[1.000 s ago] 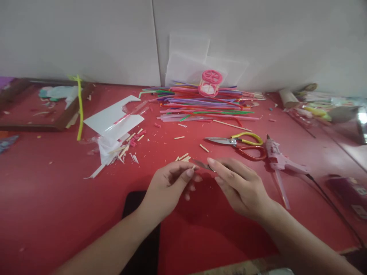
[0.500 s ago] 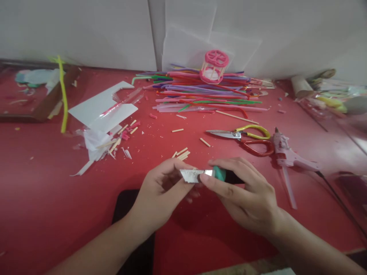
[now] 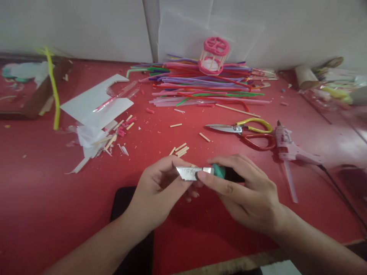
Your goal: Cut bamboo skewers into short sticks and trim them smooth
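My right hand [image 3: 246,191] grips a craft knife [image 3: 219,172] with a green collar and a dark handle. Its index finger presses along the wide metal blade, which points left. My left hand [image 3: 160,191] is curled closed behind and under the blade, thumb close to the blade's lower edge. Whatever its fingertips pinch, if anything, is hidden by the blade. Just beyond the hands lie several short wooden sticks [image 3: 181,149] on the red table [image 3: 183,244].
Scissors [image 3: 223,128] and a pink glue gun [image 3: 289,145] lie to the right. Colourful pipe cleaners [image 3: 200,82] spread at the back beneath a small pink-rimmed stick cage [image 3: 213,57]. Cut white card [image 3: 94,103] and scraps sit left. A black flat object [image 3: 123,202] lies under my left forearm.
The view has tilted slightly down, so the table things sit higher in the picture. The knife blade has shifted a little left; both hands keep nearly the same hold.
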A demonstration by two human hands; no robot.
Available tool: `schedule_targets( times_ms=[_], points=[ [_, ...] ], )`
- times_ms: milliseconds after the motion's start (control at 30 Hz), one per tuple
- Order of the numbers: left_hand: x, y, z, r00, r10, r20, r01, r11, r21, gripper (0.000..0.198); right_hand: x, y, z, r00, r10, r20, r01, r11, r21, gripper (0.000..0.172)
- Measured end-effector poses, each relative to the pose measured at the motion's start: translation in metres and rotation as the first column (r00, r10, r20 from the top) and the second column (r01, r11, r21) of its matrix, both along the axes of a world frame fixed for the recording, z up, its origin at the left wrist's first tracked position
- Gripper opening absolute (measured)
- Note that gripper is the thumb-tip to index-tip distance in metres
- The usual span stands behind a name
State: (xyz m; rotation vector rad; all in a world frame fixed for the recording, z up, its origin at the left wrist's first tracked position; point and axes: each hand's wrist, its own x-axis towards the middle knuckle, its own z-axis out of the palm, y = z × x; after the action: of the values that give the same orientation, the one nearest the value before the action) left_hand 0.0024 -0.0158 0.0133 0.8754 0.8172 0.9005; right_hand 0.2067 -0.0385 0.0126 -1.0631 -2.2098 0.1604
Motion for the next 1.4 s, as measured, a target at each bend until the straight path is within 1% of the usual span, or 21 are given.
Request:
schedule_targets(
  times_ms=[167,400,600,800,1033,1167,1267,1400],
  points=[
    [0.0006,0.0005,-0.0003,1.000,-0.004,-0.006,0.004,1.000,-0.002,0.013,0.0005,-0.0009,0.0008,0.999,-0.023,0.037,0.022,0.999,0.024,0.052],
    [0.0019,0.0012,0.0022,0.999,-0.001,-0.038,0.001,1.000,0.019,0.012,0.0014,-0.0014,0.0015,1.000,-0.010,0.028,0.011,1.000,-0.009,0.052],
    [0.0017,0.0011,0.0032,1.000,0.004,-0.024,-0.003,1.000,0.026,0.014,-0.0002,-0.0027,0.0018,0.999,-0.037,0.027,0.037,0.999,0.002,0.050],
    [0.0014,0.0006,0.0025,0.998,0.017,-0.063,-0.014,0.999,0.048,0.013,-0.0003,-0.0029,0.0017,0.999,-0.038,0.030,0.037,0.999,0.014,0.048],
    [0.0018,-0.0006,0.0030,0.990,0.047,-0.135,-0.027,0.989,0.147,0.010,-0.0011,-0.0020,0.0021,0.999,-0.039,0.020,0.039,0.999,0.007,0.049],
    [0.0025,0.0008,0.0045,0.984,0.092,-0.152,-0.060,0.978,0.201,0.008,-0.0018,-0.0023,0.0036,0.999,-0.039,0.003,0.039,0.999,0.007,0.046],
    [0.0014,0.0012,0.0049,0.975,0.116,-0.188,-0.066,0.965,0.254,0.012,-0.0020,-0.0037,0.0040,0.999,-0.041,0.019,0.040,0.999,0.006,0.044],
    [-0.0005,-0.0015,0.0005,0.960,0.136,-0.245,-0.052,0.946,0.320,0.019,-0.0033,-0.0069,0.0026,0.999,-0.047,0.027,0.047,0.999,0.009,0.046]
  ],
)
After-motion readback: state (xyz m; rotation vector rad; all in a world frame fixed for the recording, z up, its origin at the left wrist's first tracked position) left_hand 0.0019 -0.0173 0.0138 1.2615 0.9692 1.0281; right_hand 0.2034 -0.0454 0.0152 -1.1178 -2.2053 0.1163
